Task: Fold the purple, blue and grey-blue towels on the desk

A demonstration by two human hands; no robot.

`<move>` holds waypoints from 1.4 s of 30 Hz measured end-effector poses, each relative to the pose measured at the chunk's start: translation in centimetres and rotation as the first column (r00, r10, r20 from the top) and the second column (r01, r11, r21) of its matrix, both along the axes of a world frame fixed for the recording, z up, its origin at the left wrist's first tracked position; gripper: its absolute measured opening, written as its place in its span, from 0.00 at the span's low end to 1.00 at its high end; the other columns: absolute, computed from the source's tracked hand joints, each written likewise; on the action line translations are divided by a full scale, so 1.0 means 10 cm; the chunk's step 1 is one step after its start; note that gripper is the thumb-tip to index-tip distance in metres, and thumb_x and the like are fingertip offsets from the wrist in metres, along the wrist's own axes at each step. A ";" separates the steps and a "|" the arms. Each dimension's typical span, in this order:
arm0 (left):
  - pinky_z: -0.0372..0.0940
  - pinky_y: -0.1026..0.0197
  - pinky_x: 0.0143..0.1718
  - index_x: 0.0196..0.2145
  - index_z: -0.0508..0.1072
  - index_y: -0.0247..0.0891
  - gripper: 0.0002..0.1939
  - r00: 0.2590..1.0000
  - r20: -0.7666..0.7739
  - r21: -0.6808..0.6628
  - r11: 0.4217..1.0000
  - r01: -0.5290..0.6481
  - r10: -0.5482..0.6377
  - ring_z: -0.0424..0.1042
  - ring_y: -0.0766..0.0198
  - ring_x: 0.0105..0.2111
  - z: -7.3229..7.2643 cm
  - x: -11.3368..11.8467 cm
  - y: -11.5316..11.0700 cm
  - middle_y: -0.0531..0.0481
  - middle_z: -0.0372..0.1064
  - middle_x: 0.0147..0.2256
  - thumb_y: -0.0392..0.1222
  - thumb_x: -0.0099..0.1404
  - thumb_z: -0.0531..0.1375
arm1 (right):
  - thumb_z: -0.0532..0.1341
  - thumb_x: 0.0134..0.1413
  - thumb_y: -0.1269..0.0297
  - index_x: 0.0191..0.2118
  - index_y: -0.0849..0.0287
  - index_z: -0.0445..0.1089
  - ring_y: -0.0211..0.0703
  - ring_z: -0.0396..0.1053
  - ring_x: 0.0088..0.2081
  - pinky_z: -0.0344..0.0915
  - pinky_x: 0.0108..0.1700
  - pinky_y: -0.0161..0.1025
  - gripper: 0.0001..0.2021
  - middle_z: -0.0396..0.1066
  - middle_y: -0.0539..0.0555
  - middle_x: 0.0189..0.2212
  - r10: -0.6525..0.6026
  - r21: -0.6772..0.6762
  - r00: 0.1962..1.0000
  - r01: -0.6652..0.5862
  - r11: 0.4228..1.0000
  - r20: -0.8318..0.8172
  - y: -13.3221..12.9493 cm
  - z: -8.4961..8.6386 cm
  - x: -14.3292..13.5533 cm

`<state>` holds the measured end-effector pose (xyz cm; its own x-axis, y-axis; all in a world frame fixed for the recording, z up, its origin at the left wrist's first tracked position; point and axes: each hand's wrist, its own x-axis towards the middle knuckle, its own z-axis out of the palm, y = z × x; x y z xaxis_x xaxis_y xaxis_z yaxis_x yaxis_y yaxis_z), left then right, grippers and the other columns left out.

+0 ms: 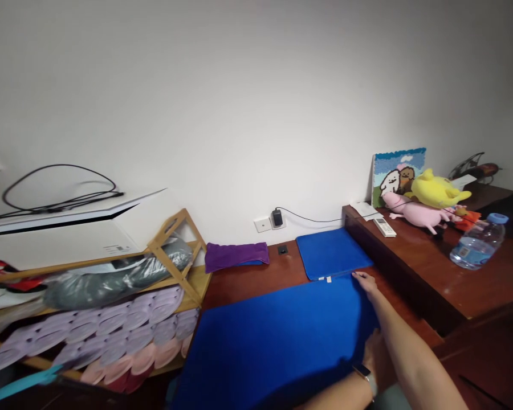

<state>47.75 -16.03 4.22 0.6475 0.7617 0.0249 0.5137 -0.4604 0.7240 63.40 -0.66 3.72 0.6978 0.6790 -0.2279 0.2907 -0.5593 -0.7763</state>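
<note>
A large blue cloth (265, 341) lies spread over the reddish-brown wooden surface. At its far right corner, my right hand (365, 282) pinches the edge between thumb and fingers. Closer to me, my left hand (373, 353), with a watch on the wrist, rests by the cloth's right edge. My right forearm partly covers it, so its fingers are hidden. Just beyond the large cloth is a smaller folded blue cloth (333, 253), with small white tags at its near edge. A folded purple cloth (236, 256) lies farther left against the wall.
On the left a wooden rack (177, 279) holds lilac and pink slippers (126, 324) and a white box (64, 239). The raised desk (431, 267) on the right bears a water bottle (474, 250), plush toys (438, 191) and a remote (385, 228). A charger (277, 217) sits in the wall socket.
</note>
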 end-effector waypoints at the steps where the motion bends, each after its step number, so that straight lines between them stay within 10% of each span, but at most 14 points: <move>1: 0.70 0.47 0.45 0.41 0.81 0.54 0.12 1.000 0.000 0.010 1.000 0.019 -0.019 0.77 0.45 0.49 0.04 -0.06 -0.03 0.53 0.81 0.46 0.39 0.63 0.62 | 0.64 0.52 0.43 0.43 0.51 0.81 0.62 0.76 0.53 0.70 0.55 0.59 0.20 0.80 0.60 0.48 0.036 0.041 0.999 -0.035 0.999 -0.023 -0.05 0.07 0.00; 4: 0.72 0.48 0.45 0.43 0.80 0.47 0.11 0.996 0.062 -0.010 0.998 0.070 -0.069 0.78 0.47 0.45 0.18 -0.32 -0.06 0.40 0.80 0.45 0.40 0.62 0.63 | 0.67 0.50 0.46 0.42 0.56 0.80 0.58 0.78 0.45 0.74 0.48 0.51 0.21 0.82 0.61 0.40 0.150 0.157 0.986 -0.137 0.978 -0.073 -0.16 0.30 -0.08; 9: 0.73 0.57 0.42 0.40 0.78 0.45 0.09 0.947 0.259 -0.140 0.978 -0.157 0.189 0.78 0.57 0.37 0.48 -1.04 0.02 0.46 0.80 0.38 0.36 0.61 0.63 | 0.67 0.47 0.53 0.42 0.58 0.78 0.51 0.76 0.37 0.73 0.39 0.44 0.18 0.80 0.59 0.34 0.353 0.306 0.931 -0.312 0.899 -0.089 -0.02 0.74 -0.58; 17: 0.72 0.62 0.35 0.47 0.75 0.42 0.14 0.609 0.551 -0.287 0.815 -0.503 0.570 0.76 0.62 0.34 0.94 -3.01 0.06 0.48 0.75 0.37 0.44 0.65 0.60 | 0.60 0.52 0.60 0.41 0.59 0.76 0.41 0.70 0.27 0.68 0.33 0.36 0.13 0.76 0.50 0.26 0.712 0.364 0.702 -0.664 0.653 0.001 0.80 1.35 -2.43; 22: 0.76 0.58 0.37 0.46 0.76 0.42 0.20 0.371 0.553 -0.307 0.597 -0.741 0.746 0.79 0.57 0.37 0.77 -4.26 -0.08 0.45 0.77 0.40 0.57 0.63 0.60 | 0.57 0.59 0.62 0.39 0.58 0.76 0.40 0.74 0.29 0.69 0.35 0.34 0.11 0.78 0.50 0.26 0.867 0.265 0.497 -0.842 0.469 0.044 1.19 1.34 -4.14; 27: 0.75 0.58 0.41 0.48 0.76 0.44 0.16 0.329 0.174 -0.184 0.359 -0.915 0.928 0.82 0.55 0.40 0.28 -5.21 -0.23 0.46 0.81 0.39 0.46 0.65 0.56 | 0.62 0.53 0.68 0.25 0.56 0.74 0.41 0.76 0.31 0.69 0.39 0.33 0.08 0.77 0.49 0.24 0.949 0.026 0.297 -0.955 0.295 0.105 1.18 0.95 -5.39; 34: 0.71 0.60 0.45 0.41 0.79 0.47 0.13 0.362 -0.157 0.023 0.370 -0.929 0.919 0.81 0.56 0.44 -0.11 -5.38 -0.28 0.47 0.81 0.43 0.41 0.72 0.53 | 0.61 0.58 0.70 0.44 0.57 0.77 0.53 0.70 0.57 0.62 0.58 0.43 0.10 0.76 0.60 0.54 0.918 -0.149 0.218 -0.949 0.279 0.330 1.05 0.38 -5.65; 42: 0.67 0.58 0.46 0.50 0.77 0.42 0.16 0.389 -0.422 0.128 0.478 -0.869 0.819 0.79 0.53 0.48 -0.08 -5.30 -0.26 0.41 0.76 0.52 0.37 0.74 0.51 | 0.60 0.60 0.72 0.54 0.57 0.74 0.49 0.74 0.54 0.64 0.56 0.39 0.18 0.79 0.58 0.51 0.933 -0.206 0.060 -0.968 0.141 0.356 1.21 0.24 -5.60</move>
